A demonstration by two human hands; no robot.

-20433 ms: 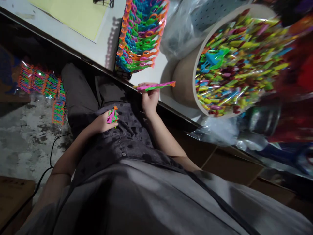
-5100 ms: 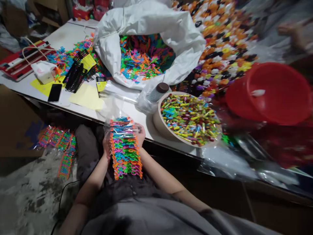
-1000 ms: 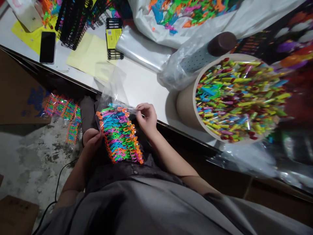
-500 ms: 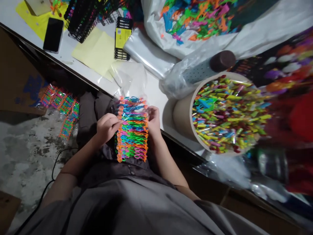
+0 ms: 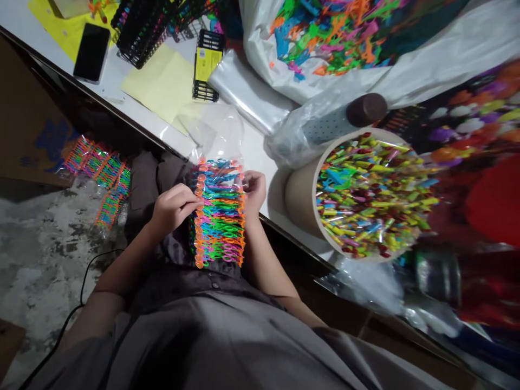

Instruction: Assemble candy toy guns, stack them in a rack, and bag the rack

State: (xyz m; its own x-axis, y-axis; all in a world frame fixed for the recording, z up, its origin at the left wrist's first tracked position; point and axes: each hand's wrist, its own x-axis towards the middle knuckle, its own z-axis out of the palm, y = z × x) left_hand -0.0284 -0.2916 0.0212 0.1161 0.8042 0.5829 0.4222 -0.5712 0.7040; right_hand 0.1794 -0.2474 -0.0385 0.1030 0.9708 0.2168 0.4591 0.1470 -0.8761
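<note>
A white table [image 5: 239,146] crosses the view on a slant, and most of its far side is taken up by a big white sack [image 5: 426,49] gaping open on a heap of loose coloured plastic pieces. Nearer the person stands a round tub [image 5: 300,189], brim-full of small wrapped coloured sticks and set right at the table's edge, within easy reach of the right arm. Beside it lies a roll [image 5: 337,119] in clear film, and further left a flat pile of clear bags [image 5: 244,92], yellow sheets [image 5: 162,81], black racks [image 5: 138,27] and a phone [image 5: 91,51]. Down on the floor to the left lie filled packs [image 5: 101,173], laid aside clear of the lap. In the lap, against the table edge, stands the pack [image 5: 219,214]: a clear bag filled with a stacked row of coloured clips, its empty top sticking up above them. The left hand [image 5: 173,206] pinches the pack's left edge between closed fingertips, while the right hand [image 5: 254,189] clasps the right edge near the top; held from both sides like this, the stack stays square and upright inside the film.
</note>
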